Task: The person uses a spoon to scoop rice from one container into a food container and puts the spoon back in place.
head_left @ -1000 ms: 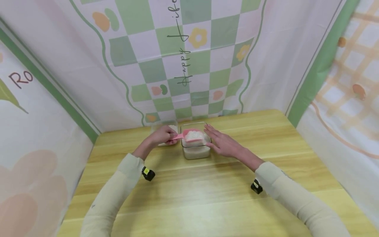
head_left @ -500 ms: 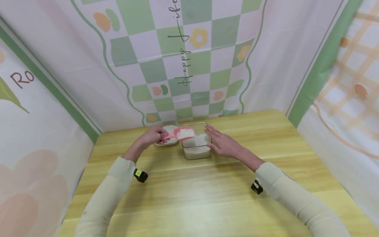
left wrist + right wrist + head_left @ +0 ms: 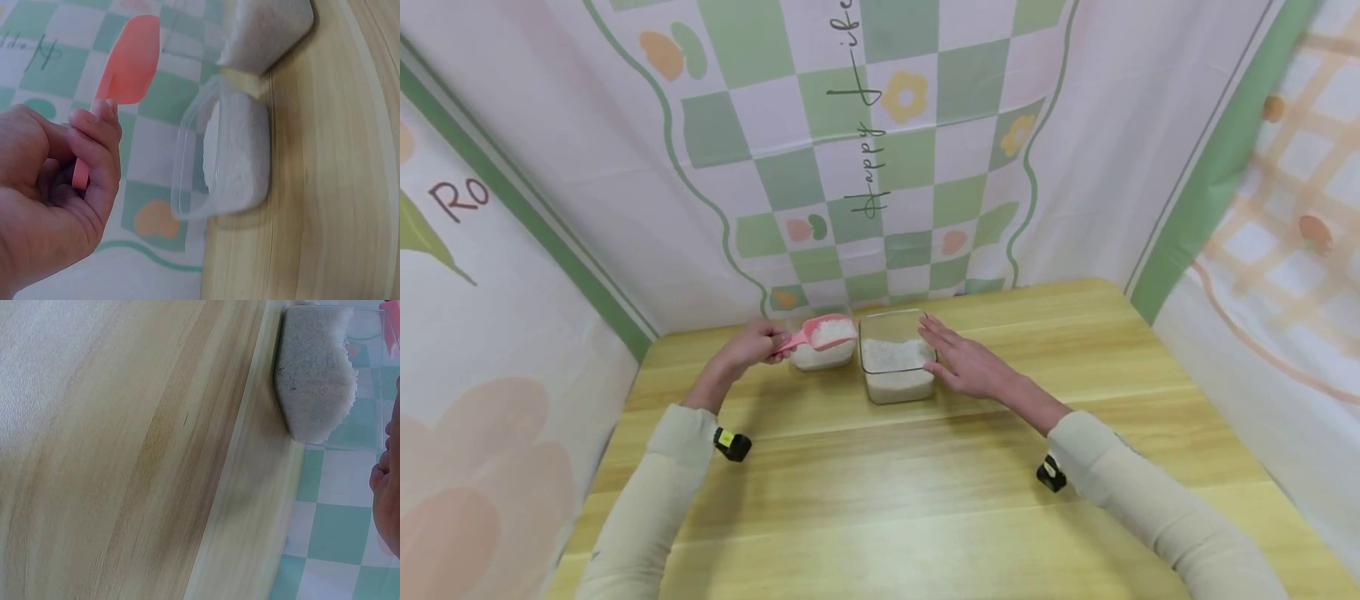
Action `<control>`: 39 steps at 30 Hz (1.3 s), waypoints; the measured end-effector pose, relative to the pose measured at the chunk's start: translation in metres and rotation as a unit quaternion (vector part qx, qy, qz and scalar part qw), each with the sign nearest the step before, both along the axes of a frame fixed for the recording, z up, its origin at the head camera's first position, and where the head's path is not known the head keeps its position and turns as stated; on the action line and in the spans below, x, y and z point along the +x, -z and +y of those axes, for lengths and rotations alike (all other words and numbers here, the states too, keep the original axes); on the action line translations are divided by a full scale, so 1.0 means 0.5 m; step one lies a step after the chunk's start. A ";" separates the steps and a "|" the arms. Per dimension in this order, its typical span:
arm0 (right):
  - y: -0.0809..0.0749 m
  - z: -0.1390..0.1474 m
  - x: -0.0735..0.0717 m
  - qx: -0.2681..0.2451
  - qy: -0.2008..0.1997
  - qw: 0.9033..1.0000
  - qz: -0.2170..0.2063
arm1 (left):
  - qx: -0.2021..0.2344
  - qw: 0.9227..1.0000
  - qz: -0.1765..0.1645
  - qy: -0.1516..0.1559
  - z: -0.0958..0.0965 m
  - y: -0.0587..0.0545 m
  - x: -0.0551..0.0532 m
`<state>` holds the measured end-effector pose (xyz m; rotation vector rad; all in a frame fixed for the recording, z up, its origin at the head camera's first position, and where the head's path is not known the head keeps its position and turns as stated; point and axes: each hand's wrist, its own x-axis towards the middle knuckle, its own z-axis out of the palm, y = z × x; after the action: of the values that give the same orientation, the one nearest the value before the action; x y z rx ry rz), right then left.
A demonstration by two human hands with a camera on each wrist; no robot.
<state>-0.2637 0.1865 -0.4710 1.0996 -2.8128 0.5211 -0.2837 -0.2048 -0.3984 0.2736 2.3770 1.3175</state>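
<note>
A pink scoop is in my left hand, whose fingers curl round its handle. White rice fills the scoop's bowl, which hangs over a clear plastic container of rice at the back of the table. Just right of that stands a square glass container partly filled with rice, its surface sloping in the right wrist view. My right hand has its fingers extended and lies along the right rim of the glass container. Only an edge of this hand shows in the right wrist view.
Both containers stand on a wooden table near its back edge. A checked green and white cloth hangs right behind them. Printed cloths also hang at the left and right sides.
My left hand has carried the loaded scoop leftward, from over the glass container to over the plastic container. My right hand has stayed at the glass rim.
</note>
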 end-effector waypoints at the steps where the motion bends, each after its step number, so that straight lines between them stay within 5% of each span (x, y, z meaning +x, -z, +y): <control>1: 0.000 0.000 0.001 0.000 0.000 1.000 0.000 | 0.000 1.000 0.001 -0.003 -0.005 0.001 0.000; 20: 0.002 0.003 0.004 -0.003 -0.004 1.000 0.013 | -0.065 0.997 0.030 -0.041 -0.074 0.015 -0.004; 27: 0.000 0.002 0.005 -0.007 -0.006 1.000 0.009 | -0.147 0.985 0.064 -0.055 -0.077 0.009 -0.003; 39: -0.005 0.000 0.007 0.000 -0.004 1.000 0.016 | -0.222 0.969 0.080 -0.073 -0.066 0.000 -0.007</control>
<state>-0.2601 0.1867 -0.4687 1.1088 -2.7823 0.5002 -0.2873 -0.2376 -0.3982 0.0754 2.7932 0.8065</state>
